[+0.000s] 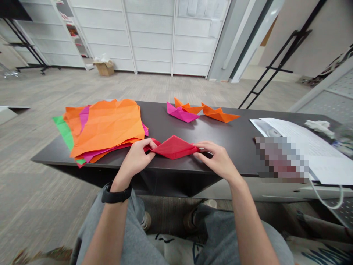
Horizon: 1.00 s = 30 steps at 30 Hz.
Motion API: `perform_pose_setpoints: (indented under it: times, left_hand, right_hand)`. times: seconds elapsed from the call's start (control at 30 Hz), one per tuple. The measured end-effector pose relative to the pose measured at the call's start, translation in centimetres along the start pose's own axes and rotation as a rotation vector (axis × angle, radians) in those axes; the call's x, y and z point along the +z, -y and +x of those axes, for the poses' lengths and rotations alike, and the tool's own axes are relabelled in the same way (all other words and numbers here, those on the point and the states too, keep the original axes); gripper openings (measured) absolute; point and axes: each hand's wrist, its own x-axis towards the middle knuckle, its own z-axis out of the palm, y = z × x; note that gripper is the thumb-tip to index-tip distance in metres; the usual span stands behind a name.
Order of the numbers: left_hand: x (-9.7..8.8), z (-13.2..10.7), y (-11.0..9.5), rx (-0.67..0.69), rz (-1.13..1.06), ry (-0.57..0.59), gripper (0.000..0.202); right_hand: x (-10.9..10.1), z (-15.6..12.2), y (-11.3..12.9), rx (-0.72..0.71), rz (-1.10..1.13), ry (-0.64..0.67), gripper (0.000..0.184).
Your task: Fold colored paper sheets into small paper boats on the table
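A folded red paper piece (173, 147) lies on the dark table (165, 125) near its front edge, shaped like a flat diamond. My left hand (137, 157) pinches its left tip, and my right hand (217, 159) pinches its right tip. Both hands are closed on the paper. A black watch sits on my left wrist.
A stack of creased orange, pink and green sheets (103, 129) lies at the table's left. Behind are a pink paper boat (181, 113) and two orange paper boats (219, 114). White printed papers (300, 143) cover the right side. A cardboard box (104, 67) stands on the floor.
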Motion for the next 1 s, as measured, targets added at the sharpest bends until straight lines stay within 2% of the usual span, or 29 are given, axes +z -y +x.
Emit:
perform_pose_setpoints:
  times: [0.13,0.27,0.43,0.53,0.73,0.87,1.0]
  left_hand:
    - [0.0,0.0,0.1,-0.007,-0.006,0.003,0.01]
    - [0.0,-0.1,-0.2,0.055,0.004,0.012,0.012]
    - [-0.1,-0.3,-0.4,0.173,0.072,-0.012,0.003]
    - [-0.1,-0.3,-0.2,0.154,0.083,-0.019,0.013]
    - [0.1,-0.1,0.3,0.05,-0.091,-0.017,0.017]
    - [0.2,0.1,0.3,0.033,-0.149,-0.085,0.016]
    - [0.3,0.1,0.4,0.032,-0.169,-0.076,0.014]
  right_hand:
    - [0.0,0.0,0.1,-0.044,-0.066,0.002,0.007]
    - [-0.2,0.1,-0.1,-0.042,-0.028,-0.048,0.012]
    - [-0.5,0.2,-1.2,0.089,0.118,-0.172,0.017]
    - [-0.5,0.2,-1.9,0.164,0.2,-0.209,0.02]
    - [-0.3,0.2,-1.9,0.255,0.449,-0.223,0.026]
    - [-0.3,0.3,-1.7,0.243,0.506,-0.256,0.022]
    - [-0.3,0.4,-1.4,0.233,0.501,-0.255,0.022]
